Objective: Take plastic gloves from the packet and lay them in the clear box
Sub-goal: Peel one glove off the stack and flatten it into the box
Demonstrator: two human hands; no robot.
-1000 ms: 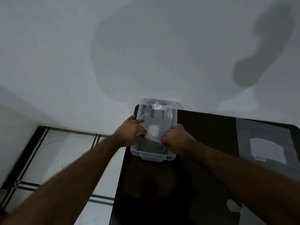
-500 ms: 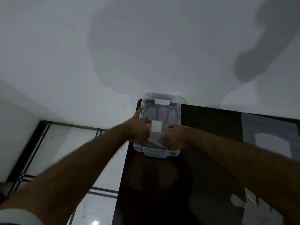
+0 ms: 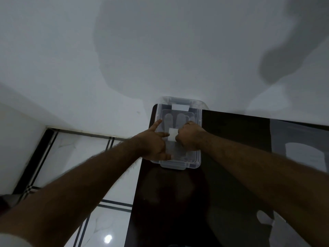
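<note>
A clear box stands at the far left corner of the dark table. A see-through plastic glove lies flat inside it, fingers pointing away from me, with a white square patch near its middle. My left hand rests over the box's left side, fingers spread and the index finger stretched along the left rim. My right hand is curled over the glove's right side, fingertips hidden beneath it. The packet lies flat at the table's right.
The table's left edge drops to a white tiled floor with dark stripes. A white wall rises right behind the box. More clear plastic lies on the table at the lower right.
The glove has gone from bunched and held above the box to flat inside it. My left hand's fingers have spread apart. My right hand has moved further along the glove.
</note>
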